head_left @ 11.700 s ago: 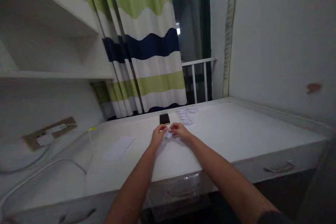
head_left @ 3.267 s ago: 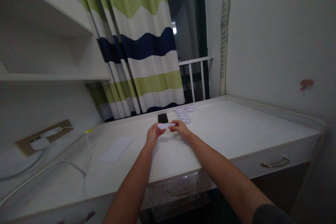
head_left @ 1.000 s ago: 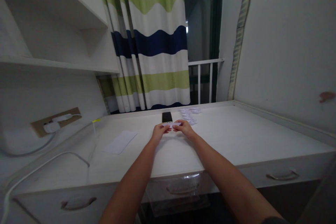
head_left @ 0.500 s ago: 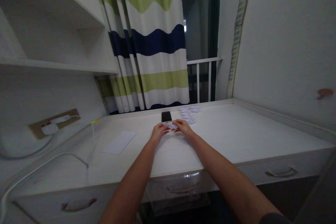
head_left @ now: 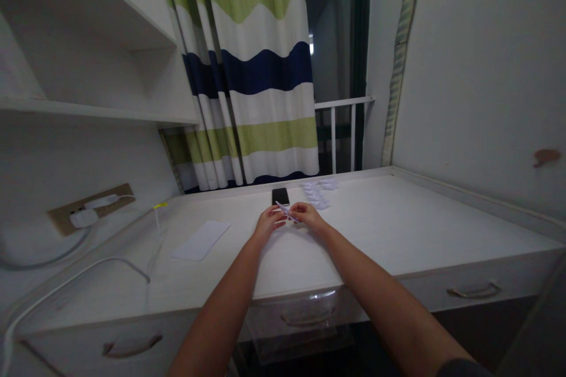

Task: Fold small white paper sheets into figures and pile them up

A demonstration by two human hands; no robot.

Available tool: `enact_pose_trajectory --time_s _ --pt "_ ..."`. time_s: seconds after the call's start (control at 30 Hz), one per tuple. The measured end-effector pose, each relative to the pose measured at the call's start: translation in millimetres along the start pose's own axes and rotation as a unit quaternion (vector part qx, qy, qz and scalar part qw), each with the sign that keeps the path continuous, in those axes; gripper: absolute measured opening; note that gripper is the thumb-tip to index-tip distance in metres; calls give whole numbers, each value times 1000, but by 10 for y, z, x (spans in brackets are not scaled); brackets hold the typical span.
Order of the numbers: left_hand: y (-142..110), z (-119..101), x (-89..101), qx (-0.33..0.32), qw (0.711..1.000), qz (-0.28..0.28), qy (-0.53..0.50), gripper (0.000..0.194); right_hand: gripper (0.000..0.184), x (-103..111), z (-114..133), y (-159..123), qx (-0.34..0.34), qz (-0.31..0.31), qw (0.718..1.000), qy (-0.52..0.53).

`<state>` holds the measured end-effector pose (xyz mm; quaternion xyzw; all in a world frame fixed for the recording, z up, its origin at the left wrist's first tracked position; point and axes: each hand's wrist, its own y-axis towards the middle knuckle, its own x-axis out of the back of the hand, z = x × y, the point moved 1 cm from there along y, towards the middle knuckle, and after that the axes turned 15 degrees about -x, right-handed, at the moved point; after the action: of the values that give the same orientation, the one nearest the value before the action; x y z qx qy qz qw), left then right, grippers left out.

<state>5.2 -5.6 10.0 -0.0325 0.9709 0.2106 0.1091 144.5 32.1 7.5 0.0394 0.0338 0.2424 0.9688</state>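
Observation:
A small folded white piece of paper [head_left: 282, 207] is between my hands, slanting down from upper left to lower right. My right hand [head_left: 307, 215] pinches it by its lower right part. At its left side my left hand [head_left: 267, 222] has the thumb and fingers around the paper, though the exact contact is too small to make out clearly. Just beyond my fingers a dark phone [head_left: 280, 196] lies on the desk. Several small folded white paper pieces [head_left: 315, 193] lie in a group behind my right hand.
A flat white sheet [head_left: 201, 240] rests on the white desk [head_left: 371, 218] to the left. A pale cable [head_left: 110, 259] runs along the desk's left side near a wall socket [head_left: 84, 215]. Shelves [head_left: 97, 112] overhang at left, and a striped curtain [head_left: 269, 135] hangs behind.
The paper in my hands was a level strip a second ago; now it is turned to a slant. Several seconds earlier its shape was more compact. The camera view has shifted slightly.

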Motion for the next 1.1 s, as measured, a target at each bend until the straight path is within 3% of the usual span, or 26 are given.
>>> enact_pose_trajectory --time_s 0.2,0.43,0.77,1.1 --pt "-2 -11 -15 9 1000 7 5 32 25 2 27 -16 -3 -19 1000 6" --pt "17 38 -2 -3 1000 26 -12 36 27 0 -5 -20 -34 3 999 40" --pt "19 54 -5 -8 998 60 -3 40 25 7 -7 -19 -42 7 999 3" --pt "-34 -40 -84 9 994 85 -63 33 26 -33 3 -49 -48 52 994 80"
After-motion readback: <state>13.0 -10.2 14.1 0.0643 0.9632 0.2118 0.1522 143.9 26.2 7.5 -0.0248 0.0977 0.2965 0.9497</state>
